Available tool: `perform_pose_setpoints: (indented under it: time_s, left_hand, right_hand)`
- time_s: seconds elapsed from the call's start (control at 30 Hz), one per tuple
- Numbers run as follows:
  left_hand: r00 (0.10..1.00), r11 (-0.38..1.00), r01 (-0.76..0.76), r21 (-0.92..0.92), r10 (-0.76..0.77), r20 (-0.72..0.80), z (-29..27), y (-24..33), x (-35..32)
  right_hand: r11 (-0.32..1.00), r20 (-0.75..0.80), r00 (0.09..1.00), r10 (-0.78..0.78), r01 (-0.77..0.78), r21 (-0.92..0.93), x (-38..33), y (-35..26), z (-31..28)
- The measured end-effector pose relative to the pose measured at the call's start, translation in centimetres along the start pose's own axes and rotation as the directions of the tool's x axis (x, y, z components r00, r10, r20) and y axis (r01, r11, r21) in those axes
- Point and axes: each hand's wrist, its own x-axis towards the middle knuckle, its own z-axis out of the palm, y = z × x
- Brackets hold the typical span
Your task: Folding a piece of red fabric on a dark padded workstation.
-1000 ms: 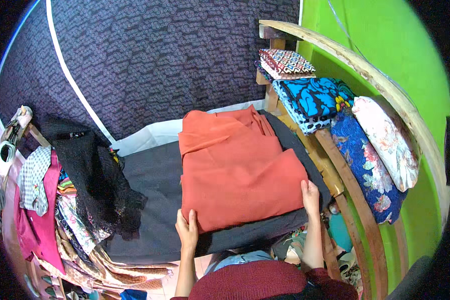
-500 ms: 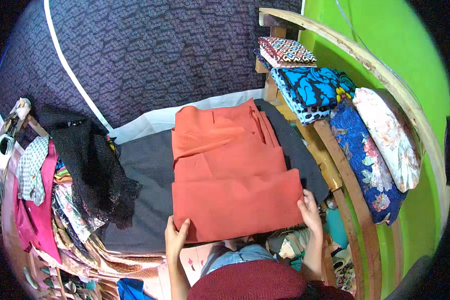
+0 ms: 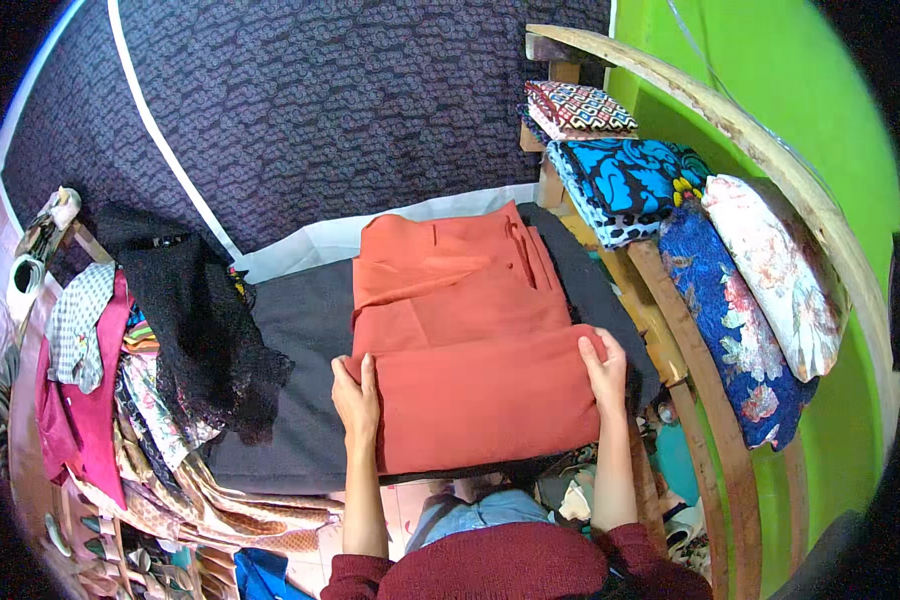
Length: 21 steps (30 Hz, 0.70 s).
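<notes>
A coral-red piece of clothing (image 3: 485, 405) lies folded in layers on a dark grey cloth-covered surface (image 3: 300, 350). Its near part is turned up into a flat band with a fold along the far side. At the left end of that fold, my left hand (image 3: 358, 405) pinches the fabric, thumb on top. My right hand (image 3: 606, 378) grips the opposite end in the same way, thumb over the fabric and the other fingers partly hidden. Creases and a short slit-like line show in the layers farther from me.
To the left hang black lace (image 3: 195, 320), a magenta cloth (image 3: 85, 420) and patterned fabrics. On the right, a wooden rack (image 3: 690, 340) bears folded blue-and-black cloth (image 3: 620, 185), blue floral fabric (image 3: 715, 310) and a white floral bundle (image 3: 775, 270). Shoes (image 3: 135, 570) stand low at the left.
Both hands have moved away from me, from the near corners of the band to its far fold. The band's fold sits slightly farther up over the garment.
</notes>
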Motion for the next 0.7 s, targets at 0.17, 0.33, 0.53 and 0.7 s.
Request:
perform_pose_setpoints:
  time_s: [0.17,0.33,0.53,0.7]
  left_hand:
    - [0.998,0.996,-0.031,0.089,0.025,0.066,0.7,-0.2,0.5]
    - [0.920,0.903,-0.367,0.223,0.388,-0.058,-0.2,-0.4,1.0]
    - [0.963,0.943,-0.254,0.215,0.226,0.147,1.4,-1.9,2.2]
    - [0.969,0.937,-0.232,0.260,0.201,0.141,1.8,-1.4,2.1]
  right_hand:
    - [0.948,0.087,0.979,0.182,-0.198,0.250,-0.4,3.1,0.3]
    - [0.989,0.103,0.984,0.145,-0.147,0.016,1.3,-1.2,-0.4]
    - [0.963,-0.091,0.987,-0.133,0.107,-0.246,2.3,2.1,1.7]
    - [0.866,-0.006,1.000,-0.018,0.013,-0.501,2.1,2.1,1.9]
